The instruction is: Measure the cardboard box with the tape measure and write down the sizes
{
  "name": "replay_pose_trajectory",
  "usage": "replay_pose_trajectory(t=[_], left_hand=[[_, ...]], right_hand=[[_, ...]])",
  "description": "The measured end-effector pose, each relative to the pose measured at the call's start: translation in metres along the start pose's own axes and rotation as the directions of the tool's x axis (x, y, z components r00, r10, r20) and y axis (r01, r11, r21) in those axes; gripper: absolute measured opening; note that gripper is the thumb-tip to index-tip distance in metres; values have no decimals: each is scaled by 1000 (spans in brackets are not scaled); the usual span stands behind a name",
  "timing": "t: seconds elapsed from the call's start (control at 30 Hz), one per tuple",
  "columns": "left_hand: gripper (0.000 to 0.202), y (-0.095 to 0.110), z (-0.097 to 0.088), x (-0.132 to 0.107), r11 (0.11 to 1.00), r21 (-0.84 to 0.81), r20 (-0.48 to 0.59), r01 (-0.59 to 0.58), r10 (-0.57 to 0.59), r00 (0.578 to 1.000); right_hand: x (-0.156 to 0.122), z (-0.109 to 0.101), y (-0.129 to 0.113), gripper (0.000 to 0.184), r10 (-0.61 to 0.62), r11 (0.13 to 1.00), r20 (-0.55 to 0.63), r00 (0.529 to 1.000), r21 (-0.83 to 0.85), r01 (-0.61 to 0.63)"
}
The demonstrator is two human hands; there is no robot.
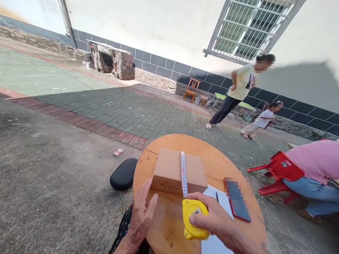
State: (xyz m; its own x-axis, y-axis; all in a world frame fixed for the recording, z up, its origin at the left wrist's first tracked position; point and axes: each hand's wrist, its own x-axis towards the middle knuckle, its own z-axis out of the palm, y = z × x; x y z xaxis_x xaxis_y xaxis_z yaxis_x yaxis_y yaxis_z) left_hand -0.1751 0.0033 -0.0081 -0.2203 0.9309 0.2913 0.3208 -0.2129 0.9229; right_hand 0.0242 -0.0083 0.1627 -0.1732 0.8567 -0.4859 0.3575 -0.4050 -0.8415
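My right hand [211, 213] grips a yellow tape measure [191, 218], its thumb on the front of the case. The pulled-out blade [182, 172] runs away from me across the top of a brown cardboard box [168, 164], its end at the far edge. The box lies flat on a round wooden table [166, 227]. My left hand [144, 207] hovers at the box's near left corner, fingers stretched out and thumb apart, with nothing in it. Whether its fingertips touch the box I cannot tell.
White paper [215, 243] with a dark pen [217, 197] lies right of the box, beside a red-edged phone or tablet [237, 199]. A black case [123, 174] is left of the table. A person sits on a red chair [285, 168]; two others are by the wall.
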Motion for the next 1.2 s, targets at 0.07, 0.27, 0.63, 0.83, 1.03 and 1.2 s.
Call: replay_pose_trajectory(t=[0.07, 0.27, 0.63, 0.83, 1.03, 1.2], left_hand=[[48, 0, 4, -1, 999, -25, -2, 33, -33, 999], [49, 0, 5, -3, 994, -72, 6, 80, -80, 997], [49, 5, 5, -1, 985, -108, 2, 135, -135, 991], [43, 20, -11, -13, 982, -130, -112, 135, -149, 982], [45, 68, -22, -34, 822, -412, 259, 394, -308, 915], [41, 88, -20, -41, 743, -424, 385, 518, -369, 846]], right_hand=[[-1, 1, 0, 57, 8, 1000, -11, 1000, -26, -8], [-2, 4, -2, 61, 19, 996, -43, 999, -82, -22], [0, 7, 0, 57, -47, 998, -48, 998, -36, 45], [-23, 14, 12, 52, -323, 890, -136, 937, -380, 252], [-52, 37, 86, 67, -526, 633, 176, 832, -573, 521], [-63, 64, 162, 71, -637, 439, 172, 751, -720, 537]])
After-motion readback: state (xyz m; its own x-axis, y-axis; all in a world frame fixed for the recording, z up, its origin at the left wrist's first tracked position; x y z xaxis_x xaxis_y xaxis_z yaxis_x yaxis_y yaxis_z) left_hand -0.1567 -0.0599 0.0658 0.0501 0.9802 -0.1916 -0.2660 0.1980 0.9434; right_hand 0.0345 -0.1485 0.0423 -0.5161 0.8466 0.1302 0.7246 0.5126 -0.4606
